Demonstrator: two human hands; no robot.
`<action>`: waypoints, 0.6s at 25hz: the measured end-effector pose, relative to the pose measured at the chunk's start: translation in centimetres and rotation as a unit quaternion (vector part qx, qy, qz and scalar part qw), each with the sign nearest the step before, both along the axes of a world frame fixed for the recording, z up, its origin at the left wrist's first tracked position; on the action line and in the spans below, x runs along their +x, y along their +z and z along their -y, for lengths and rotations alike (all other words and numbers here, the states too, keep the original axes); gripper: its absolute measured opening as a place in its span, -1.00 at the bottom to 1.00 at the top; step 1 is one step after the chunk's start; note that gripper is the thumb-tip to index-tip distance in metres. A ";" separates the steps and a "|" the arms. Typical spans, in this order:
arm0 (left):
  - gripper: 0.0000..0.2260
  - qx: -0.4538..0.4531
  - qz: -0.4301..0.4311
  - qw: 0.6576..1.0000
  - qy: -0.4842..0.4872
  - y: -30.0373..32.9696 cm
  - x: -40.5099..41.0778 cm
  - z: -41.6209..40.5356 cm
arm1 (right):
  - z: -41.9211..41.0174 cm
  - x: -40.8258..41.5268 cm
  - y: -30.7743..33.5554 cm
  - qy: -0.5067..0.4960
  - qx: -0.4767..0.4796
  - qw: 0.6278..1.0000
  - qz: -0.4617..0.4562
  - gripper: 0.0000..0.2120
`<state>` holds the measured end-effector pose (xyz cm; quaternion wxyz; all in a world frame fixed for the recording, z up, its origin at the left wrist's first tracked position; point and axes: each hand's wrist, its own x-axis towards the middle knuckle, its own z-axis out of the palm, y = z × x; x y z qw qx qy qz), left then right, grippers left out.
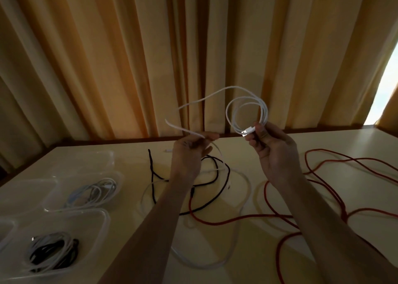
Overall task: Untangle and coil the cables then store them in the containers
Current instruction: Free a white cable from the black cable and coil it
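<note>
Curtained wall behind pale table. Right hand fingers pinch white cable coil at its plug; left hand fingers clamp its loose tail, both above far edge. I judge: half coiled. Two containers at left edge hold coils; red cable, black cable remain.

You hold a smooth white plastic-sheathed cable with a glossy white plug. On the smooth, matt cream table lie a red cable and a black cable, both with a rough, braided-looking weave. The containers are clear, glossy plastic. Behind hangs a matt, pleated cloth curtain.
</note>
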<state>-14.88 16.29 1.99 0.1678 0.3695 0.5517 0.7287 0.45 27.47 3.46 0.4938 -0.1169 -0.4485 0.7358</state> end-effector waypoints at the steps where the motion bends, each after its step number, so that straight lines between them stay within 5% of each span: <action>1: -0.69 0.001 -0.036 0.999 -0.010 -0.4 -0.1 -0.3 | 0.1 0.0 0.0 0.000 0.002 1.000 0.004 -0.82; 4: -0.62 0.041 -0.230 0.972 -0.024 -1.6 -0.9 -0.9 | 0.2 0.1 0.0 0.000 0.011 1.000 0.011 -0.84; 8: -0.61 -0.017 -0.486 0.868 0.101 -2.6 -1.6 -1.1 | 0.4 0.0 -0.2 -0.015 0.047 0.998 0.040 -0.83; 11: -0.71 -0.019 -0.507 0.844 0.171 -2.0 -1.6 -0.3 | 0.4 -0.1 -0.2 -0.034 0.040 0.997 0.050 -0.84; 15: -0.78 -0.097 -0.395 0.912 0.047 0.3 -0.8 1.4 | -0.2 -0.1 -0.2 -0.055 0.000 0.998 0.032 -0.90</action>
